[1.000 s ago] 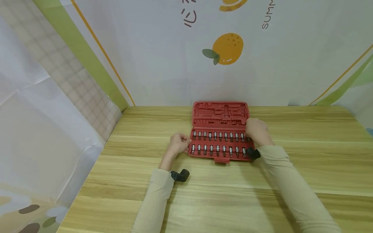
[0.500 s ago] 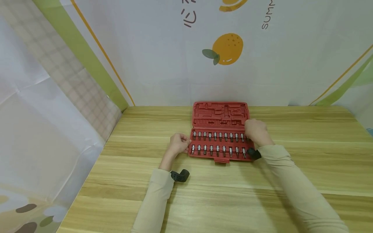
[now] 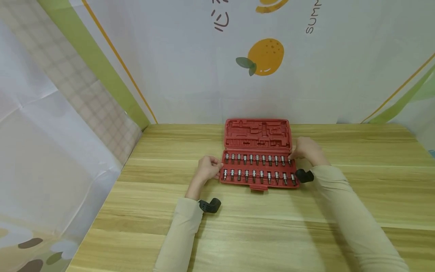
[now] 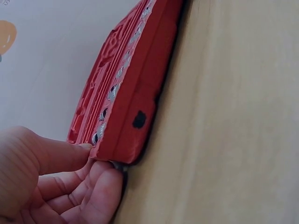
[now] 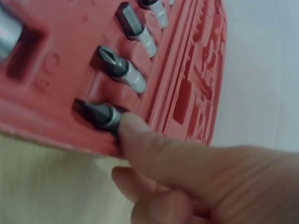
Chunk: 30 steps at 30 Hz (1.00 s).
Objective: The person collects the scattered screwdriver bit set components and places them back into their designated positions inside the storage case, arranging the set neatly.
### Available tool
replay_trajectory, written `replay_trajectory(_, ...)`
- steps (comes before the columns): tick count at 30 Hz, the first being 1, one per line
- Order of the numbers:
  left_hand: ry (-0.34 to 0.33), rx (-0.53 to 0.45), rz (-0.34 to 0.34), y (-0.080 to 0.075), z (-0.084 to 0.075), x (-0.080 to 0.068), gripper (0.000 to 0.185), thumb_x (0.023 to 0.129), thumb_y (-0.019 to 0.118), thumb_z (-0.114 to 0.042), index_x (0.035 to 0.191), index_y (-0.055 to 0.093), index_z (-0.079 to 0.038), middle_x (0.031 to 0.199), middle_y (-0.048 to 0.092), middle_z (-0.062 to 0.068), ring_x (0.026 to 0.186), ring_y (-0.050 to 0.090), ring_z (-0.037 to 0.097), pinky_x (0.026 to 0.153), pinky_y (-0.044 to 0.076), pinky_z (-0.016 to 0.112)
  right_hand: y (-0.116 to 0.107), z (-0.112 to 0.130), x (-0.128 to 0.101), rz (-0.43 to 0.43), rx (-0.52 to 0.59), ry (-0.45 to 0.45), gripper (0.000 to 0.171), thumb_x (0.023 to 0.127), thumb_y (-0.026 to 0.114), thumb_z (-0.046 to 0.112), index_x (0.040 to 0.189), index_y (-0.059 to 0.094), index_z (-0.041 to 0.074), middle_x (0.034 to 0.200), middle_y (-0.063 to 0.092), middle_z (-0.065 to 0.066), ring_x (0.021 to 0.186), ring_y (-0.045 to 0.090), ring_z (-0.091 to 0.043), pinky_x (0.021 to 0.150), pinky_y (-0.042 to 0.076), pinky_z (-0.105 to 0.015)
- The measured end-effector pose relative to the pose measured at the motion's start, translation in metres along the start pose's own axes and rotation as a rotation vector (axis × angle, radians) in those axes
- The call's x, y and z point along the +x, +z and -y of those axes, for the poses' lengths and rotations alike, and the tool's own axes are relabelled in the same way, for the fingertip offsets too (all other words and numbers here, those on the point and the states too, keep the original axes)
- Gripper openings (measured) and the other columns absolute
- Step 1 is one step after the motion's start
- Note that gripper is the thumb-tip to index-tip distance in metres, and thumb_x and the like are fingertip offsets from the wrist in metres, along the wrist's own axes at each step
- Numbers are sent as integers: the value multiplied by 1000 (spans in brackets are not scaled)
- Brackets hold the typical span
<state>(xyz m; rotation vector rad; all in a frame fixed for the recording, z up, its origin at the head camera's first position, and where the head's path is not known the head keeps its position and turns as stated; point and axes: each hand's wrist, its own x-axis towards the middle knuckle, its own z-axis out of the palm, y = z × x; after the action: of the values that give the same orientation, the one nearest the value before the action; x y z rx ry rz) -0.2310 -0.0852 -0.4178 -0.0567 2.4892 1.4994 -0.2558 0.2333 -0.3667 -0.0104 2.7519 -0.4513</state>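
A red bit socket case (image 3: 256, 166) lies open on the table, with two rows of silver bit sockets in its slots. My left hand (image 3: 209, 167) pinches the case's left end; in the left wrist view the thumb (image 4: 63, 154) is on top and the other fingers are below. My right hand (image 3: 308, 150) is at the right end of the back row. There its thumb (image 5: 140, 135) presses on the silver base of the last bit socket (image 5: 99, 114), which has a dark, flat-looking tip and lies in its slot. The other fingers curl beside the case edge, partly hidden by the thumb.
The moulded lid (image 3: 238, 132) stands tilted back near the wall sheet (image 3: 190, 75), which has an orange fruit print. A latch (image 3: 259, 187) sticks out at the case's front. The wooden table (image 3: 251, 234) extends around it. Each wrist wears a black camera mount (image 3: 211, 205).
My right hand has drawn back to the right, uncovering the right end of both rows of bit sockets. My left hand has stayed at the case's left end.
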Motion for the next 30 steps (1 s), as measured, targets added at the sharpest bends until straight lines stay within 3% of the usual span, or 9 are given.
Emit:
replay_trajectory(5,-33,25,56,-4,-5,4,11,92,59,-4,92,63,5,76,63,12,53,58,14,52,57,26,-1,-14,4,59,116,-34,44,86,67,28,50,45,14,46,35,6,44,30,-8,45,30,-22)
replay_trajectory(9,-44,63,103,-14,-19,14,12,92,58,-5,90,62,6,76,61,11,55,58,14,55,57,27,-1,-21,8,2,218,-28,44,91,59,32,53,51,10,45,39,5,43,32,-9,45,31,-24)
replay_trajectory(14,35,-30,-2,-22,-39,36,20,94,51,-4,96,61,14,83,64,24,63,62,23,66,58,36,1,-20,14,-151,292,-43,42,94,54,28,56,49,10,46,41,3,43,31,-10,44,29,-25)
replay_trajectory(18,38,-70,-97,-21,-44,55,28,96,48,-9,105,62,13,96,63,27,60,55,20,58,50,32,3,-16,18,-246,347,-25,36,95,50,25,91,58,-10,81,60,-22,70,56,-32,60,49,-39)
replay_trajectory(21,8,-79,-133,-18,-40,67,28,97,49,-13,110,63,8,101,62,22,62,50,16,54,42,27,5,-15,21,-279,404,-17,45,97,44,22,124,47,-14,119,51,-34,106,51,-44,86,47,-51)
replay_trajectory(22,3,-100,-138,-16,-38,72,28,97,49,-12,111,62,9,104,62,22,65,54,17,56,45,27,6,-15,22,-285,419,-15,46,97,42,21,127,45,-14,122,49,-34,110,49,-45,90,46,-52)
replay_trajectory(24,-3,-165,-137,-13,-36,78,30,97,50,-10,117,59,10,110,61,23,82,61,24,68,52,27,6,-15,26,-301,431,-12,46,97,38,19,130,44,-14,123,49,-34,111,49,-44,91,45,-51)
replay_trajectory(27,-24,-285,-108,-9,-36,84,35,97,49,-8,126,50,12,119,57,27,105,59,33,87,53,34,6,-15,30,-304,465,-10,45,98,37,17,130,44,-13,124,49,-33,108,50,-42,83,49,-46)
replay_trajectory(30,-48,-331,-91,-7,-39,88,37,97,49,-7,129,46,12,120,56,27,108,58,34,92,51,34,7,-15,33,-314,506,-12,40,98,41,15,127,49,-12,120,51,-32,100,52,-37,69,49,-34)
